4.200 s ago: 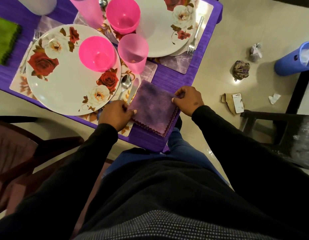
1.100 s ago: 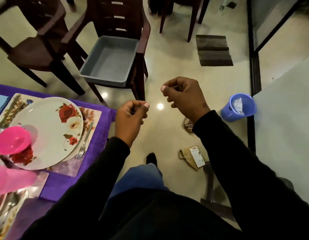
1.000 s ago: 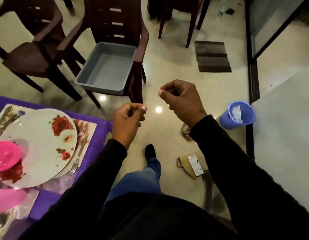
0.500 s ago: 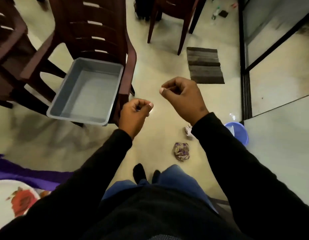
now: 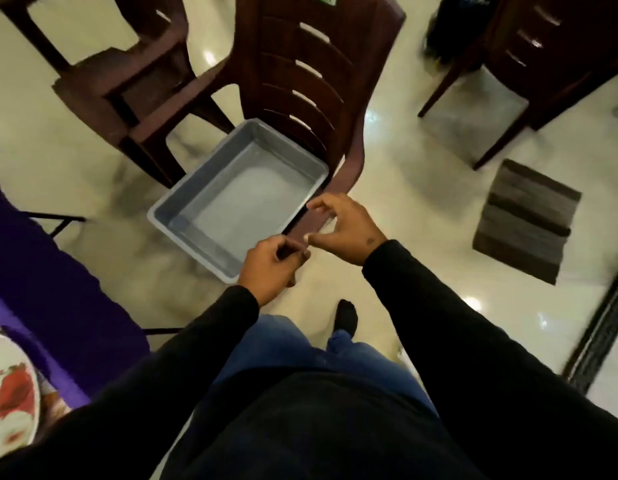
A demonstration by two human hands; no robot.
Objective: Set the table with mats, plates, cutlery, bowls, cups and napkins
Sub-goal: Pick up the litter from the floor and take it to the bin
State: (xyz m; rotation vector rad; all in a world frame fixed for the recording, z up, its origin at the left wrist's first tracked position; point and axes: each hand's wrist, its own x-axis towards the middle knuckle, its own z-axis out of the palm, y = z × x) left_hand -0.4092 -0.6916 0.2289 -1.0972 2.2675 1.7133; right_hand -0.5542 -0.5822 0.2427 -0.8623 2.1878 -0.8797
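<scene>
Basically both hands are off the table, held above the floor in front of a grey rectangular plastic tub (image 5: 241, 195) that sits on a dark brown slatted plastic chair (image 5: 311, 77). Tub looks bare inside, so my read is supplies are all out. Left hand (image 5: 271, 266) loosely curled, nothing in it; right hand (image 5: 342, 228) fingers half-spread, also holding nothing. Only table bits in view: purple tablecloth (image 5: 41, 278) at left and the rim of a white rose-print plate (image 5: 9, 393) on it, bottom-left corner. Rest of the settings out of frame, so can't confirm completeness; judging by the tub, task is near done
</scene>
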